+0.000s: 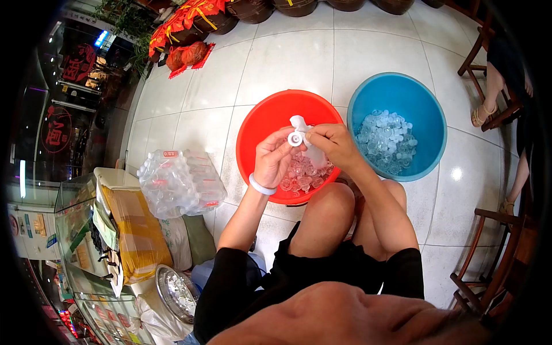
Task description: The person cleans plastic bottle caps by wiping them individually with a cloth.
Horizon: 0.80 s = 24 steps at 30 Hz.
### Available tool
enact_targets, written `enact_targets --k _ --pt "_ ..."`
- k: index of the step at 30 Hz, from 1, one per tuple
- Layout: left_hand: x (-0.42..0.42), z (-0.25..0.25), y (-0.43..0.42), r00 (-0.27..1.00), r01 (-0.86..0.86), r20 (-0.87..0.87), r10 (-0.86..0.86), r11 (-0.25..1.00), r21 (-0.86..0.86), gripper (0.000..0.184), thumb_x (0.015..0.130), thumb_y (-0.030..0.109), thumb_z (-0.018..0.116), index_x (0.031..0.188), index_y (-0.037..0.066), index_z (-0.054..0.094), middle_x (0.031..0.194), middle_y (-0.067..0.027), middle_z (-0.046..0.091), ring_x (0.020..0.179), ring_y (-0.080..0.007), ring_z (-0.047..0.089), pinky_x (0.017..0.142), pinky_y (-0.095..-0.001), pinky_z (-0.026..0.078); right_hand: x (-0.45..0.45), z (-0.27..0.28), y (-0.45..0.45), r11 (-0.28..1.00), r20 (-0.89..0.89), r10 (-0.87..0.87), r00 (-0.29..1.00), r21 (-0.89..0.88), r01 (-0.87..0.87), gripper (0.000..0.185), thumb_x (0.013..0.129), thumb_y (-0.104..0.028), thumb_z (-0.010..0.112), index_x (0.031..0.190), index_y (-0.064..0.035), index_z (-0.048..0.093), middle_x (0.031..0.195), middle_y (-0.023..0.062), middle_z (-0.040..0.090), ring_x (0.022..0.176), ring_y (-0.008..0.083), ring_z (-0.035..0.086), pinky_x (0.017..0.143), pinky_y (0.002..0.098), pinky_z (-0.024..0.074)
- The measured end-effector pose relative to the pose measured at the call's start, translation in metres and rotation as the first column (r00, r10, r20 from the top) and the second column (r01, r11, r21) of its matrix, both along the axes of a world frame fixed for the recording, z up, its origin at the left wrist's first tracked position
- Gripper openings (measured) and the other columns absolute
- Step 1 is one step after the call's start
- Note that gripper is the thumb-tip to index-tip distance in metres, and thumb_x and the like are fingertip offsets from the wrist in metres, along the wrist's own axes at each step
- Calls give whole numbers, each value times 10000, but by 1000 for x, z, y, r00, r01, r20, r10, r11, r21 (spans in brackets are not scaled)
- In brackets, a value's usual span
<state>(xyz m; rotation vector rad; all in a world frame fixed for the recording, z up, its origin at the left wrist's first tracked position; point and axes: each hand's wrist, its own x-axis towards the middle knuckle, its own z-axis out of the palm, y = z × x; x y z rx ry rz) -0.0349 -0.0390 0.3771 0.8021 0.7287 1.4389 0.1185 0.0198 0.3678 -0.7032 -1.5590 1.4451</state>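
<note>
Over the red tub (250, 129), my left hand (272, 163) pinches a small round white cap (295, 139) with a dark centre. My right hand (334, 148) is closed on a thin white cloth (315, 155), which hangs down beside the cap and also sticks up above it. Its fingertips are at the cap's right side. Inside the red tub lie many small clear caps (302, 175), partly hidden by my hands and the cloth. More clear and whitish caps (386, 141) are heaped in the blue tub (359, 95) to the right.
Shrink-wrapped plastic bottles (183, 183) stand on the tiled floor at left. A metal bowl (167, 290) of small shiny pieces is near a taped cardboard box (135, 230). Wooden chairs (489, 264) and another person's foot (483, 115) are at right. Dark jars (251, 8) line the back.
</note>
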Motion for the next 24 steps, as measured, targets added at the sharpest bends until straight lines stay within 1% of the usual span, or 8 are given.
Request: enact_targets --k 3,8,12,14,17,18,20,24 --pt "0 -1 -1 1000 4 13 -4 1000 -12 227 816 8 489 1040 -7 527 1008 -138 553 898 -232 540 770 -358 459 -2 -5 0 1000 -42 10 999 -9 -10 165 736 -126 531 677 23 569 537 107 509 485 122 482 463 272 379" --pt "1 -3 1 996 -15 83 20 998 -55 207 822 16 483 1020 -18 533 985 -145 564 888 -229 541 761 -357 458 -3 -7 1 999 -34 -4 999 33 5 170 735 -125 529 660 26 555 529 106 503 472 134 476 456 279 374" --pt "3 -2 2 996 -25 79 28 999 -35 206 824 17 481 1020 -18 532 989 -146 562 882 -228 543 759 -354 457 -2 -5 1 998 -27 -30 999 62 32 176 738 -124 525 646 24 548 524 110 494 460 141 469 449 284 366" --pt "5 0 2 999 -49 15 50 998 -28 207 821 14 486 1019 -15 536 996 -145 560 869 -232 549 761 -355 456 0 -2 0 995 -11 -38 999 89 39 176 738 -125 524 646 23 549 526 115 495 458 148 471 447 285 365" --pt "6 1 1 997 -70 -20 70 998 1 208 817 10 492 1018 -9 541 994 -140 559 856 -234 553 761 -356 456 0 1 0 989 0 -55 998 137 54 177 737 -128 523 643 19 551 531 125 498 456 165 478 445 290 363" --pt "7 1 1 997 -70 -20 70 998 1 208 817 10 492 1018 -9 541 994 -140 559 856 -234 553 761 -356 456 0 1 0 986 -6 -63 998 157 63 178 736 -130 522 641 17 553 534 130 499 455 175 482 444 292 363" --pt "9 2 1 992 -121 -46 121 993 20 210 812 4 497 1016 -6 545 987 -135 559 851 -235 555 758 -357 456 0 1 0 985 -6 -63 998 161 63 177 735 -131 523 641 15 555 538 130 503 457 181 486 444 295 364" --pt "9 2 2 990 -131 -40 133 991 37 213 818 10 490 1024 -10 537 978 -135 560 852 -228 555 765 -352 455 0 0 -1 981 4 -85 996 174 84 171 736 -128 521 643 10 559 544 130 505 461 191 492 443 300 367"
